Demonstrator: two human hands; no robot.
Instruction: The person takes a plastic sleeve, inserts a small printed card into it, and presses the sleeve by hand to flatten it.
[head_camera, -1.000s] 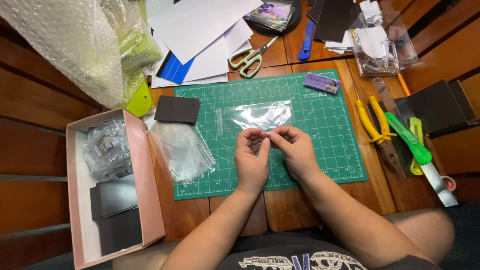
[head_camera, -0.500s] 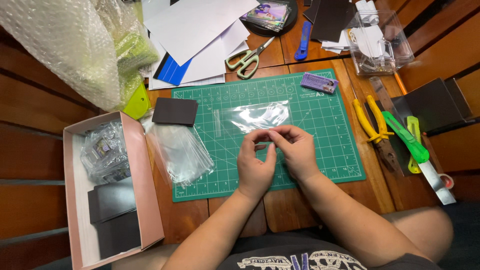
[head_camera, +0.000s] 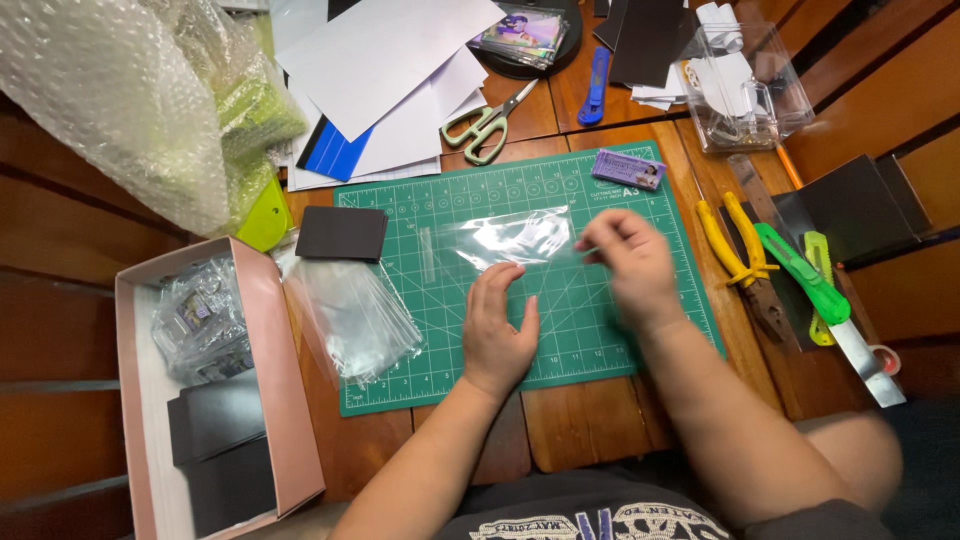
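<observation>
A clear plastic sleeve (head_camera: 510, 238) lies flat on the green cutting mat (head_camera: 600, 340). My left hand (head_camera: 500, 330) rests open on the mat, its fingertips touching the sleeve's near edge. My right hand (head_camera: 628, 265) pinches the sleeve's right end between thumb and fingers. A stack of more clear sleeves (head_camera: 350, 318) lies at the mat's left edge, below a black card (head_camera: 342, 233).
A pink box (head_camera: 290, 400) at left holds wrapped cards and black cards. Scissors (head_camera: 488, 125), white paper sheets (head_camera: 390, 60) and bubble wrap (head_camera: 110, 100) sit beyond the mat. Yellow pliers (head_camera: 738, 250), a green cutter (head_camera: 800, 275) and a clear box (head_camera: 745, 85) lie at right.
My hands have parted: the right one slid right along the sleeve to its end, while the left one dropped flat onto the mat. The sleeve now lies spread out.
</observation>
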